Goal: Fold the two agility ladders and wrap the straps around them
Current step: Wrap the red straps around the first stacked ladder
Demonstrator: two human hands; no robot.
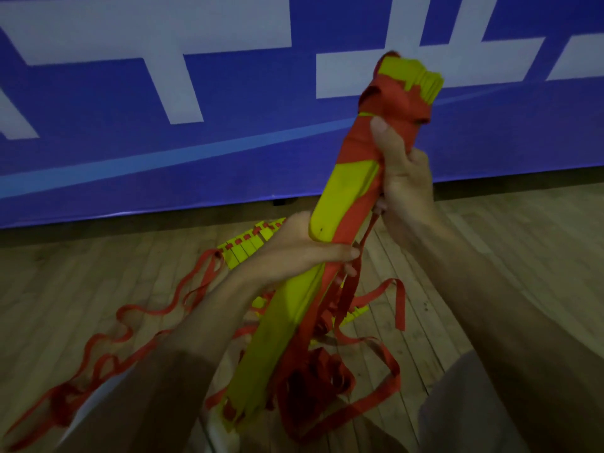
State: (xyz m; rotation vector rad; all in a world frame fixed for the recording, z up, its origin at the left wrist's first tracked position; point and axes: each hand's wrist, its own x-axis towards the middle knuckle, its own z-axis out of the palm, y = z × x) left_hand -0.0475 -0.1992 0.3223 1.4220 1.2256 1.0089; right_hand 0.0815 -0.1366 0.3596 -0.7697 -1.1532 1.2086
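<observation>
One folded ladder bundle point(340, 188) of two is raised toward one o'clock: left hand point(304, 253) grips its middle, right hand point(402, 184) clutches the upper part. Red strap point(392, 103) binds only the top, with loose loops point(340, 371) dangling at six o'clock. At nine o'clock, the second ladder point(243, 248) sprawls unwrapped on the floor point(490, 256).

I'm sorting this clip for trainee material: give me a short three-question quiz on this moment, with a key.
1. True or false: the red strap is wound around the upper end of the held ladder bundle.
2. Where is the second ladder? A) on the wooden floor B) on a chair C) inside a bag
3. Which hand grips the bundle higher up?
Key: 1 true. 2 A. 3 the right hand; the left hand grips lower.
</observation>
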